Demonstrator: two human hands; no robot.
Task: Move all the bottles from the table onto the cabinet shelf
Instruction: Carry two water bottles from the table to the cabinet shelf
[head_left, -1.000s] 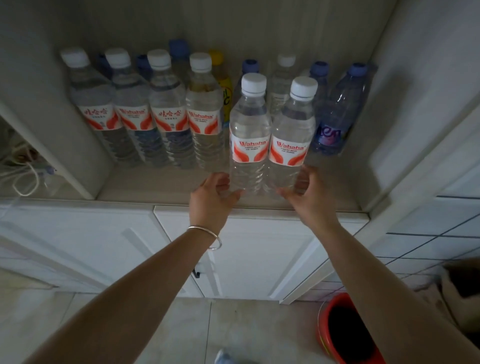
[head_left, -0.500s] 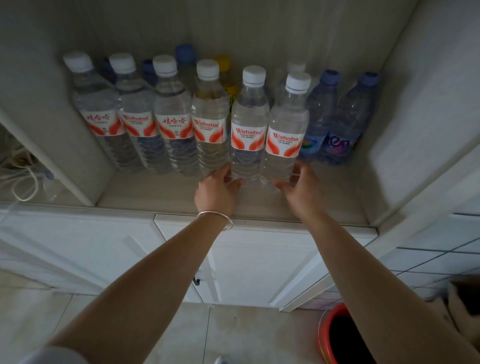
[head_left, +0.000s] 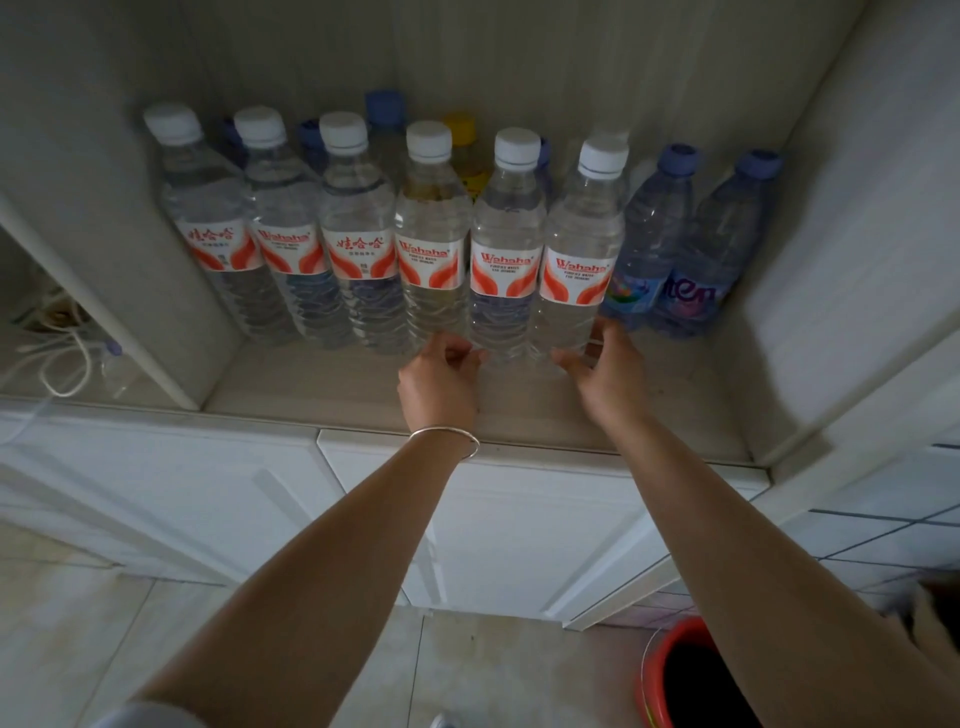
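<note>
On the cabinet shelf (head_left: 332, 387) a front row of six white-capped water bottles with red-and-white labels stands upright, shoulder to shoulder, and the person's two hands are at the bases of the last two on the right. The left hand (head_left: 441, 376) has its fingers curled round the foot of the fifth bottle (head_left: 506, 249) — its grip holds that bottle low down, just above the shelf board, with a thin silver bangle (head_left: 447, 436) on the wrist behind it. The right hand (head_left: 605, 371) grasps the bottom of the sixth bottle (head_left: 579, 244) in the same way, thumb on the near left side and fingers wrapped round the right. Both bottles stand with their bases on the shelf, touching each other, and the fifth is just beside the fourth bottle (head_left: 431, 244) to its left. To the right of the sixth stand two blue-capped bottles (head_left: 691, 249) with blue and purple labels, near the cabinet's right wall. Behind the front row more caps show — blue ones and a yellow cap (head_left: 461, 127) — though the bottles under them are mostly hidden. In the compartment to the left lies a coiled white cord (head_left: 62, 364). Below the shelf are white cabinet doors (head_left: 519, 530), and a red bucket (head_left: 675, 675) stands on the tiled floor at lower right
</note>
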